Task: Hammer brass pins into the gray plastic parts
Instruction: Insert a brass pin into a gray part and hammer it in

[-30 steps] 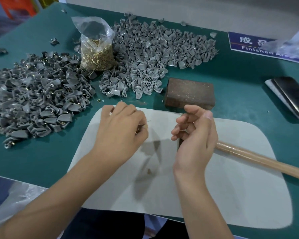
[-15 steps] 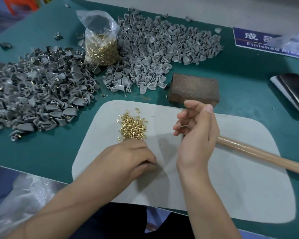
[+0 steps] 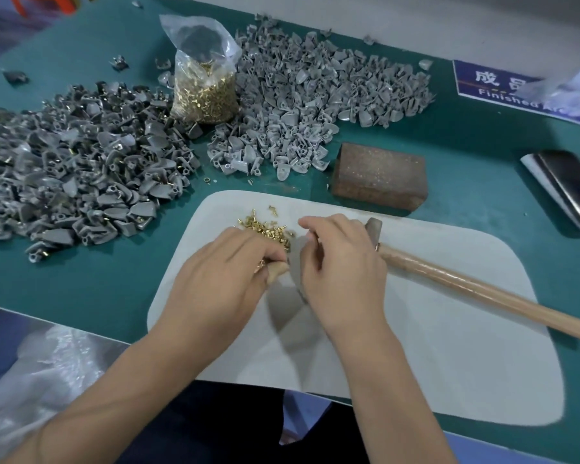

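Two heaps of gray parts (image 3: pixel 81 169); both hands, left (image 3: pixel 221 279) and right (image 3: pixel 342 272), pinch one part (image 3: pixel 297 262).

Loose brass pins (image 3: pixel 265 226) sit in a small glinting heap on the white mat (image 3: pixel 449 346) near its far left corner, partly under the hands. More pins fill a clear bag (image 3: pixel 203 92) standing upright toward the bench's far edge. Gray plastic parts (image 3: pixel 312 105) spread in a pale pile right of that bag; a darker pile (image 3: pixel 71 169), brass showing in it, covers the bench's left side. The hammer (image 3: pixel 476 286) lies flat on the mat, wooden handle pointing toward the right edge.
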`<state>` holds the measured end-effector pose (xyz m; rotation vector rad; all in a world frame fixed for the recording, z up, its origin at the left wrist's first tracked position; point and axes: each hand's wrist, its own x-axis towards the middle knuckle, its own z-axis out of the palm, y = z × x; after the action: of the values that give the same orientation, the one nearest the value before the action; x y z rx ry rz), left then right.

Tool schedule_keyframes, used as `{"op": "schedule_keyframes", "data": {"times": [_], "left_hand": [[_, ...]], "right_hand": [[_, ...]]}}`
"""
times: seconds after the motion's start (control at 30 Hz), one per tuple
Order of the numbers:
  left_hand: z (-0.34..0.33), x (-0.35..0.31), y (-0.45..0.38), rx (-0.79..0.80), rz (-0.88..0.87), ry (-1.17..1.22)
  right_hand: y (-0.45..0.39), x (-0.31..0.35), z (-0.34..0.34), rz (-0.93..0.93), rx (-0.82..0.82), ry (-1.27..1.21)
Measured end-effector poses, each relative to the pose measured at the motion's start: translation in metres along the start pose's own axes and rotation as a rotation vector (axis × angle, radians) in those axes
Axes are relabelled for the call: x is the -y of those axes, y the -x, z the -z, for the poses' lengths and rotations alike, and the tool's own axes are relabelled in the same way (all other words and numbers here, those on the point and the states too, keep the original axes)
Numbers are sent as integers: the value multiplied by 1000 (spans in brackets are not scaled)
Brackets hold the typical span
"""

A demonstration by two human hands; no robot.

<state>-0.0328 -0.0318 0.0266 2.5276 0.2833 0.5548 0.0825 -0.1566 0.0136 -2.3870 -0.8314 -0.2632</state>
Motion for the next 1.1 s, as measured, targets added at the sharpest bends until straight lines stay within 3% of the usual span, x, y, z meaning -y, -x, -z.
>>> {"op": "schedule_keyframes", "data": {"times": [0.27, 0.47, 0.63, 0.77, 0.93, 1.1], "left_hand": [[-1, 24, 8, -48, 112, 36], [-3, 25, 9, -55, 84, 100], [-2, 31, 9, -48, 174, 321], [0, 37, 8, -97, 306, 504], [2, 38, 6, -86, 321, 525], [2, 38, 8, -79, 337, 656]], "right_hand": [[-1, 13, 0, -5, 142, 232], [-16, 24, 1, -84, 324, 396], [-38, 23, 4, -154, 417, 370], [-32, 19, -2, -103, 236, 292], [-13, 11, 1, 259, -175, -198], [5, 14, -7, 472, -71, -154]]}}
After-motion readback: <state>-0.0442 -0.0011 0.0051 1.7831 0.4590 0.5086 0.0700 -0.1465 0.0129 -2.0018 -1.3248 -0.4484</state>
